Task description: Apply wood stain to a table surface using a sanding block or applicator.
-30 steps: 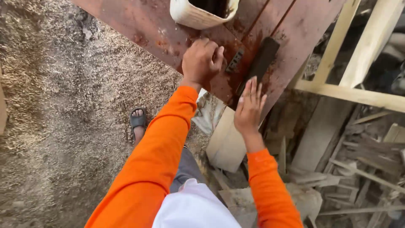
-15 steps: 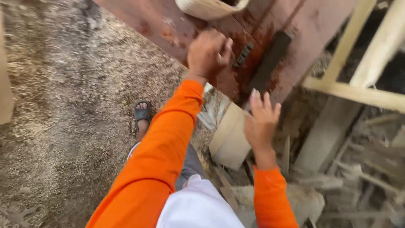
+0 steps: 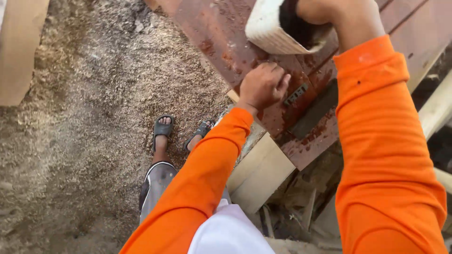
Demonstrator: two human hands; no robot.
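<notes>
View from my head, looking down past both orange sleeves. My left hand [image 3: 262,85] rests as a loose fist on the rusty red metal worktop [image 3: 212,33], near its lower edge; the fingers are curled together and pressed to the surface, and I cannot tell whether anything lies inside the grip. Just to the right of that hand, a small grey metal plate [image 3: 296,94] lies on the worktop beside a dark rectangular slot [image 3: 315,113]; plate and knuckles are near but apart. My right hand [image 3: 325,10] is at the top edge of the view, reaching into the dark mouth of a white ribbed plastic container [image 3: 270,30] that stands tilted on the worktop above the left hand; the fingers are hidden inside it, so whether that grip is apart or together cannot be told. Below the worktop's edge, a pale wooden board [image 3: 259,174] leans beside my left forearm; scraps of timber [image 3: 301,216] lie in the shadow underneath. On the ground, covered in sawdust [image 3: 84,141], my two feet in dark sandals [image 3: 162,129] stand close together, just left of the worktop. A pale plank [image 3: 19,51] lies at the upper left.
</notes>
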